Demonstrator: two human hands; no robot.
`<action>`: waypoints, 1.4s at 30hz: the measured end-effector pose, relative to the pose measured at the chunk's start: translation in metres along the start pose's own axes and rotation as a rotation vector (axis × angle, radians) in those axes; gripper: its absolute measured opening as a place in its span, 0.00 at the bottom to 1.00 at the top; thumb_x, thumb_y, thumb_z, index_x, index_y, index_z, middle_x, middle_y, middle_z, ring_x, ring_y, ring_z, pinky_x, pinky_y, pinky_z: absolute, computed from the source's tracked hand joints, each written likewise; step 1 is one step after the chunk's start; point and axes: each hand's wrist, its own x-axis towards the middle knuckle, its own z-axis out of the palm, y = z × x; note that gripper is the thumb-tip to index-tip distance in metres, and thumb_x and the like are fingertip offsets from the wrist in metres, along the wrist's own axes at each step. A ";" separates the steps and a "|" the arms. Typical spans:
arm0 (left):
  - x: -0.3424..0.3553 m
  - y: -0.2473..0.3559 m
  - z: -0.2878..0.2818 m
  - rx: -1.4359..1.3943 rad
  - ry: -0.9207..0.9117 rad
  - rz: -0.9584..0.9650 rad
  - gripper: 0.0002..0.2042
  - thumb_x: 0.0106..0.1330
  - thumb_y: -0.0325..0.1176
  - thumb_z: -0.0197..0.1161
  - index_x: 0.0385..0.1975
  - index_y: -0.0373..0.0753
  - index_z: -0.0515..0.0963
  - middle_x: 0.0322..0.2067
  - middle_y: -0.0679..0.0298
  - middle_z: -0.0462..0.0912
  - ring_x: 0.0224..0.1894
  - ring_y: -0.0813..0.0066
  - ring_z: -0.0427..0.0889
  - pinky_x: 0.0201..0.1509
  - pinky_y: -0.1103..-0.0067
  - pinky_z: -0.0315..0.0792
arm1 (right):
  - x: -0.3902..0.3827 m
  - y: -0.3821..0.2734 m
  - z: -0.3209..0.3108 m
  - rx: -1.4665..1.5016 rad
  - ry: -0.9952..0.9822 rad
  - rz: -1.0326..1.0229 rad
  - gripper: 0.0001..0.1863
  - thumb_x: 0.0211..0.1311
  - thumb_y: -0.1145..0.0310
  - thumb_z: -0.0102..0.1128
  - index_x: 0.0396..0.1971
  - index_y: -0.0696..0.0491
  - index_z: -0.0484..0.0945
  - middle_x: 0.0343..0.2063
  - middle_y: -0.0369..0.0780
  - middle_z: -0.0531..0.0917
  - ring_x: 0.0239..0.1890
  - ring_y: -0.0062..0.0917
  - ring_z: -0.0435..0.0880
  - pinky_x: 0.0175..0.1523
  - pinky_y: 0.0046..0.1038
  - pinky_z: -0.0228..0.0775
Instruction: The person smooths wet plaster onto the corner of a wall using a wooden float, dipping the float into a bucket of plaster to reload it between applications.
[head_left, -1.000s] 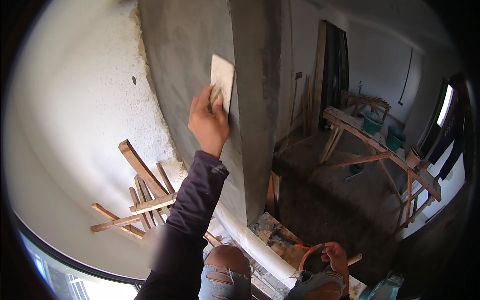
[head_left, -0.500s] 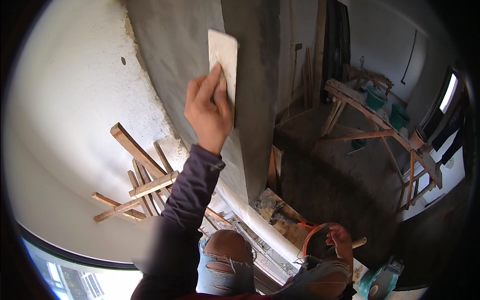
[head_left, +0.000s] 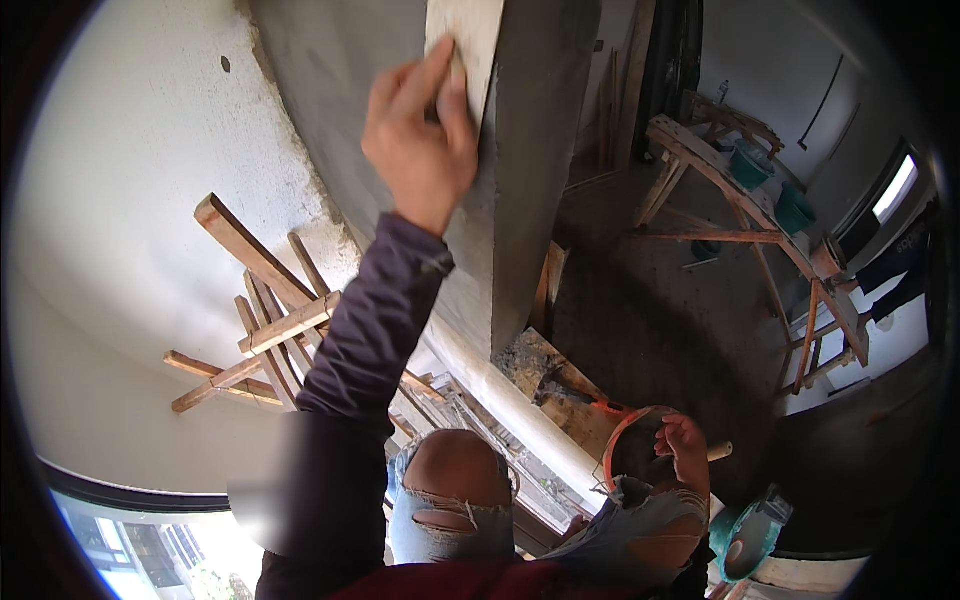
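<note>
My left hand [head_left: 420, 140] is raised against a grey plastered pillar [head_left: 465, 230], its fingers closed round a pale, flat, rectangular plastering float [head_left: 468, 40]. The float lies along the plaster near the pillar's vertical corner, its upper end cut off by the picture's edge. Low on the right, my right hand [head_left: 685, 447] hovers by my knee with loosely curled fingers apart and nothing visible in them. Beside it is an orange-rimmed bucket [head_left: 612, 450], its inside dark. A wooden handle [head_left: 720, 452] sticks out just past that hand; its other end is hidden.
Rough wooden pieces [head_left: 265, 320] are nailed together at the left, below a white wall [head_left: 140, 180]. A mortar-smeared board [head_left: 545, 370] lies at the pillar's foot. Lower right is a green container [head_left: 745, 545]. Farther right stands a wooden trestle [head_left: 720, 175] bearing green buckets [head_left: 750, 165].
My left hand and the float have moved up along the pillar. The view has shifted slightly, and my right hand stays by the bucket.
</note>
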 end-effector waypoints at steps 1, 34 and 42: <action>0.021 0.003 0.007 -0.030 0.039 0.025 0.12 0.67 0.32 0.61 0.49 0.42 0.83 0.34 0.56 0.81 0.28 0.66 0.79 0.33 0.75 0.73 | -0.004 -0.002 0.001 -0.017 0.015 -0.002 0.15 0.69 0.63 0.58 0.48 0.56 0.73 0.31 0.38 0.80 0.27 0.20 0.80 0.34 0.23 0.76; -0.208 0.117 0.001 -1.826 -1.192 -1.498 0.26 0.72 0.41 0.52 0.67 0.38 0.61 0.63 0.52 0.69 0.69 0.50 0.63 0.69 0.49 0.61 | 0.044 -0.079 0.061 0.698 -0.641 -0.181 0.22 0.74 0.61 0.50 0.60 0.57 0.68 0.55 0.42 0.78 0.52 0.29 0.82 0.57 0.35 0.75; -0.232 0.272 0.063 -1.755 -1.593 -1.357 0.28 0.74 0.48 0.49 0.67 0.35 0.62 0.63 0.52 0.69 0.63 0.60 0.71 0.68 0.64 0.64 | 0.003 -0.046 -0.022 1.218 -0.497 -0.376 0.37 0.55 0.81 0.60 0.67 0.57 0.60 0.62 0.45 0.71 0.61 0.34 0.75 0.64 0.40 0.70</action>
